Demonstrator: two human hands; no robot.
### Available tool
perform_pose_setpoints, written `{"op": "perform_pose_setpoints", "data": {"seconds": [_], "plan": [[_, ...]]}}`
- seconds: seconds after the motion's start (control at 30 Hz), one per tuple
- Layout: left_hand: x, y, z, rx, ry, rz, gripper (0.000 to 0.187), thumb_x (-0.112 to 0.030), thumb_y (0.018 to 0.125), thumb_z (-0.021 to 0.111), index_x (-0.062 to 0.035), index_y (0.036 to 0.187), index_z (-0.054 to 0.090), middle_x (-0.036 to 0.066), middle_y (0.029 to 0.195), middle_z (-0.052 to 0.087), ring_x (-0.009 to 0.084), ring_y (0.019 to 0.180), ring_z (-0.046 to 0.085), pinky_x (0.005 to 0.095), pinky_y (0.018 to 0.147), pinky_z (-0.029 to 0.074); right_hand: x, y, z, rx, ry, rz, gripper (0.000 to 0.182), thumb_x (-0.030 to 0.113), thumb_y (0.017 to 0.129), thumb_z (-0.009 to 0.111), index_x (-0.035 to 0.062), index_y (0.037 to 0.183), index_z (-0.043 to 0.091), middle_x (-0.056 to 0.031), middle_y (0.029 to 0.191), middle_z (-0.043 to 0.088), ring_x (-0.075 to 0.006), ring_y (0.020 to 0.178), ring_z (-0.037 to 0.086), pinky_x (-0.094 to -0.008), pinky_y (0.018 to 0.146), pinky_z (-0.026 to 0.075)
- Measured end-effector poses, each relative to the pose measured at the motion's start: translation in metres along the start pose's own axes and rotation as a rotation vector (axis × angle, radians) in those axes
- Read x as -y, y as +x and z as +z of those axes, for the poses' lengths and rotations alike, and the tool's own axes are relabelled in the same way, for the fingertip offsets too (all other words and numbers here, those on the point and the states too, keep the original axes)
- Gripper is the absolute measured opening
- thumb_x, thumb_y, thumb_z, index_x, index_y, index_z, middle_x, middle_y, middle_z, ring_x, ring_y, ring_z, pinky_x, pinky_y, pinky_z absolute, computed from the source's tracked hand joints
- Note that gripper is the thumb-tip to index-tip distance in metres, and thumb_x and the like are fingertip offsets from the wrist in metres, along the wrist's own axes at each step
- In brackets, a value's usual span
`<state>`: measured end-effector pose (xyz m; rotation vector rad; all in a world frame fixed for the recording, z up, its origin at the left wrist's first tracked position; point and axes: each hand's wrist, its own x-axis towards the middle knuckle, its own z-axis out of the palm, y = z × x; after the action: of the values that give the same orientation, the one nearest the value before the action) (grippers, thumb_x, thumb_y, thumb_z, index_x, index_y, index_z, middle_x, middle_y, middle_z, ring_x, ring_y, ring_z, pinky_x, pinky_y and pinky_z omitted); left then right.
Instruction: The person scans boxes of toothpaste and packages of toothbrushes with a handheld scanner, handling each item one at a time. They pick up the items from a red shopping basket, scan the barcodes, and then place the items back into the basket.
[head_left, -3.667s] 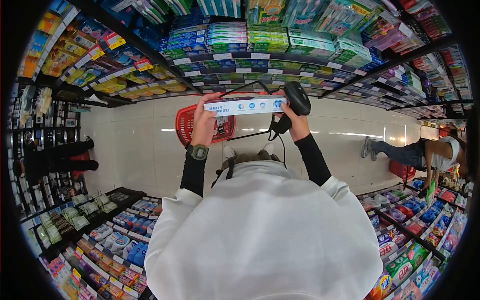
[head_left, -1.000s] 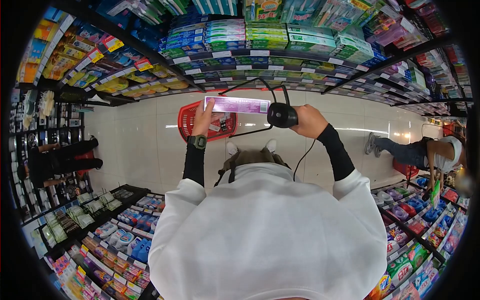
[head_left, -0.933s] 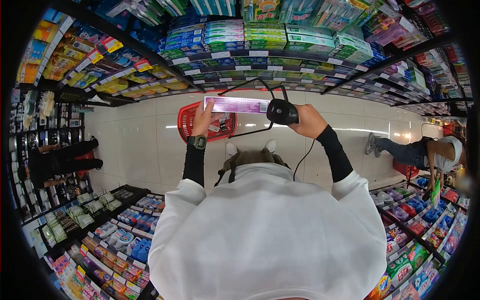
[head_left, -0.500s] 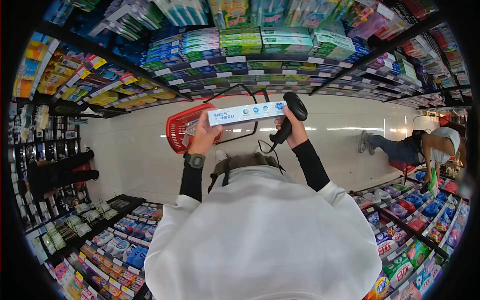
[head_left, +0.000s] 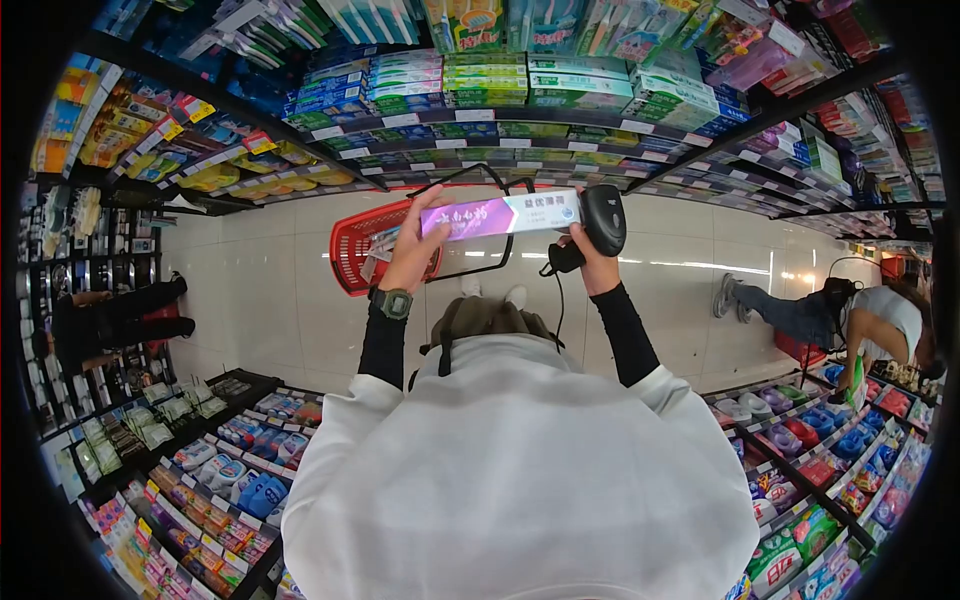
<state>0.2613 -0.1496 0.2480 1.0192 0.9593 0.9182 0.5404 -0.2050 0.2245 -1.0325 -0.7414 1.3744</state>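
Observation:
My left hand [head_left: 415,250] grips the left end of a long toothpaste box [head_left: 500,213], its purple and white face turned toward me. My right hand [head_left: 588,262] holds a black barcode scanner [head_left: 602,218] by its handle, and its fingers also touch the right end of the box. The scanner's head sits right beside that end. A black cable hangs from the scanner. I wear a dark watch on my left wrist.
A red shopping basket [head_left: 355,245] with black handles stands on the white tiled floor below the box. Shelves of toothpaste boxes [head_left: 500,90] face me, and more stocked shelves [head_left: 230,470] run on both sides. Another person [head_left: 860,320] bends at the right shelf; someone's legs [head_left: 120,320] show at left.
The box has been turned in my hands, from its barcode side to the white side and now to the purple face. The scanner moved from pointing at the box to beside its right end.

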Motion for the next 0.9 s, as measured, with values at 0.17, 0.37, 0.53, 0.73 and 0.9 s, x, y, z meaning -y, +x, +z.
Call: {"op": "perform_pose_setpoints", "data": {"seconds": [0.17,0.37,0.53,0.73,0.9], "plan": [[-0.014,0.013,0.003,0.113,0.064,0.077,0.057,-0.002,0.084,0.064,-0.0023,0.136,0.04,0.011,0.129,0.05,0.018,0.119,0.048,0.0305,0.101,0.038,-0.014,0.016,0.001,-0.181,0.11,0.105,0.022,0.015,0.087,0.066,0.0043,0.104,0.059,-0.0039,0.086,0.061,-0.0144,0.076,0.06,-0.0296,0.072,0.048],[-0.013,0.041,0.004,0.155,0.389,0.177,0.054,-0.002,0.078,0.067,-0.0029,0.129,0.049,0.012,0.121,0.056,0.0216,0.11,0.055,0.0318,0.096,0.042,-0.021,0.039,0.004,-0.375,0.375,0.141,0.026,0.019,0.086,0.069,0.0077,0.106,0.058,-0.0021,0.093,0.059,-0.0147,0.083,0.058,-0.0327,0.071,0.05],[-0.013,0.074,0.027,0.25,0.756,0.378,0.048,-0.002,0.073,0.07,-0.0052,0.119,0.058,0.014,0.113,0.06,0.0309,0.103,0.059,0.0355,0.087,0.047,-0.024,0.057,-0.013,-0.558,0.367,0.121,0.023,0.025,0.086,0.069,0.0095,0.098,0.056,0.0,0.084,0.051,-0.0137,0.074,0.054,-0.0301,0.066,0.049],[0.011,0.111,0.073,0.336,0.704,0.421,0.047,-0.001,0.072,0.07,-0.005,0.117,0.059,0.014,0.11,0.061,0.032,0.101,0.06,0.0353,0.086,0.048,-0.03,0.071,-0.059,-0.83,0.493,0.14,0.023,0.022,0.083,0.071,0.0083,0.096,0.059,-0.0002,0.079,0.055,-0.0132,0.063,0.056,-0.0278,0.055,0.05],[0.129,0.151,0.067,0.175,-0.531,-0.233,0.074,-0.032,0.087,0.061,0.0021,0.143,0.025,0.017,0.143,0.036,0.0269,0.135,0.032,0.0351,0.111,0.022,-0.021,0.066,-0.116,-0.849,0.458,0.131,0.022,0.026,0.085,0.068,0.0102,0.098,0.058,-0.0002,0.085,0.06,-0.0146,0.078,0.059,-0.0303,0.066,0.048]]}}
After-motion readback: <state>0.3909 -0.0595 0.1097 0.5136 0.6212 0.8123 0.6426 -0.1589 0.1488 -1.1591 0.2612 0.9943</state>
